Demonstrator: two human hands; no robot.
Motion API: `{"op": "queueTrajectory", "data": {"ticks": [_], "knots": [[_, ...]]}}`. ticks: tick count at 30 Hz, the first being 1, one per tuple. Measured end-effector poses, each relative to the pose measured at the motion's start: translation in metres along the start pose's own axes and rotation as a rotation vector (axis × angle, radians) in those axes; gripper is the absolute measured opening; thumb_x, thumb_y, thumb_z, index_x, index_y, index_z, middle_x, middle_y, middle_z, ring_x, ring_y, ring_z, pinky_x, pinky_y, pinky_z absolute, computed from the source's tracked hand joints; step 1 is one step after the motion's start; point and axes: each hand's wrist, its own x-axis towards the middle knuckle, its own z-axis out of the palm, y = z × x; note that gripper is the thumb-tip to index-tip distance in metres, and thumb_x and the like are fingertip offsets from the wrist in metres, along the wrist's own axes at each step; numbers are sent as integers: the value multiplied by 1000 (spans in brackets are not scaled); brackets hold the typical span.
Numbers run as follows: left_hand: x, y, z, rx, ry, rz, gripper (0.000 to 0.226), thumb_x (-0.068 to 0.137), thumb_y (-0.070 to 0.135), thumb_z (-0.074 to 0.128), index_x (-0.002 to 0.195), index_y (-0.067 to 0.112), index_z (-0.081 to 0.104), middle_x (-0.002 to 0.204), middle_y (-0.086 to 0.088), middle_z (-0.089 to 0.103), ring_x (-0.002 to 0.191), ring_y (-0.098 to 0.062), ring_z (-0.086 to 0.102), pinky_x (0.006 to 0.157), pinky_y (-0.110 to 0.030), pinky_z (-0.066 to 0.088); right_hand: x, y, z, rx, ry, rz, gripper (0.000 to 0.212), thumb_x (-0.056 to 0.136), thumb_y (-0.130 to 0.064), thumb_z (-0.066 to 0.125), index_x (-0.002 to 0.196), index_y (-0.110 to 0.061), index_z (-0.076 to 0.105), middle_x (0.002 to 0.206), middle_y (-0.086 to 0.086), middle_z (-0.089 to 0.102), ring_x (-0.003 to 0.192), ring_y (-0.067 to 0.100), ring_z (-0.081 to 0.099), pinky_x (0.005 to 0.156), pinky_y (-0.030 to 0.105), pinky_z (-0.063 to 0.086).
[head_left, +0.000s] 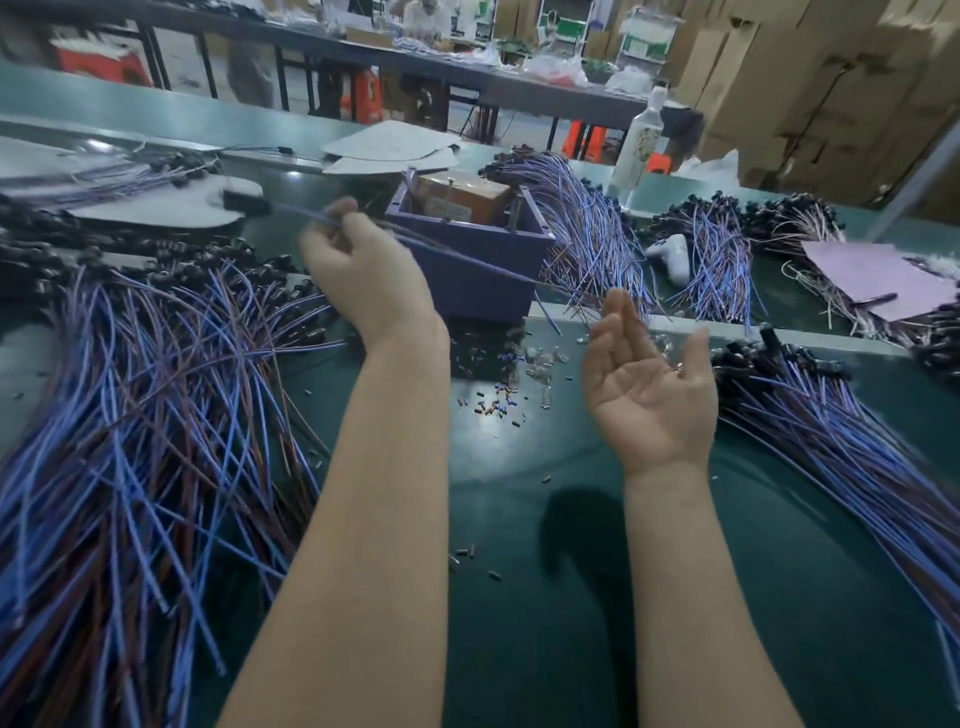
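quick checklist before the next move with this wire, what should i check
1. Grip: the left hand pinches the wire in its fingers: ok.
2. Free hand: the right hand is open, palm up: ok.
3. Trailing end of the wire clear of the purple box: cannot tell, it is blurred where it crosses in front of the box.
4. Supply: the left pile of wires lies right beside the left arm: ok.
5. Work area: loose bits are scattered on the table between the arms: not ok.
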Motion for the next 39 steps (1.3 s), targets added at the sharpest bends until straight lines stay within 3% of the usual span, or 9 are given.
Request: {"op": "queueTrajectory", "data": {"ticks": [4,9,16,20,25,28,31,35,39], "knots": [[-10,-12,-8,-132,89,-233,26,95,-1,35,80,15,48,76,-2,46,56,-9,42,50,-17,41,2,14,-5,66,123,-36,82,92,-66,26,111,7,57,102,19,68,86,26,66,73,34,58],[-26,-6,3,-138,-65,-246,21,96,1,37,84,11,51,76,-3,51,58,-8,50,56,-16,48,6,29,-3,-75,329,107,61,97,-54,33,95,3,54,77,19,69,66,26,68,60,32,60],[-34,-2,10,-8,-261,-285,27,98,8,35,77,13,52,63,2,56,49,-5,46,47,-16,43,10,27,18,-120,107,29,43,97,-41,43,105,-1,56,102,18,67,69,18,68,67,26,58],[-15,-5,-3,4,-127,-286,27,98,7,34,78,13,51,64,2,56,47,-4,45,47,-15,41,7,9,14,-98,108,-53,21,98,-9,42,101,-7,63,93,13,71,60,13,66,54,19,55],[-6,-12,-9,-121,9,-290,28,98,6,31,77,12,48,71,-2,57,56,-8,51,52,-17,48,7,17,-2,-552,0,97,42,84,16,40,108,-9,65,99,13,71,79,18,70,73,24,57],[-3,-15,-11,-146,50,-279,30,99,5,30,76,10,49,73,-3,57,60,-10,52,55,-18,50,7,21,-7,-798,-166,132,50,81,10,56,117,-24,64,121,9,63,100,19,67,85,30,54],[0,-16,-14,-214,57,-332,29,98,4,30,77,8,49,74,-4,56,59,-10,53,56,-18,52,6,31,-10,-989,-99,113,51,79,-9,70,120,-37,59,127,1,55,105,17,63,86,30,54],[-5,-20,-16,-141,-16,-372,26,96,3,33,78,9,51,72,-3,59,55,-8,54,54,-18,52,10,37,1,-712,76,-26,45,74,-42,63,112,-18,60,95,4,71,78,17,69,73,27,57],[-12,-23,-17,69,-134,-365,22,95,7,40,79,13,54,73,1,65,55,-5,54,55,-17,51,10,22,5,-549,306,-270,45,98,-43,39,86,-10,67,67,1,70,58,9,65,57,20,54]]}}
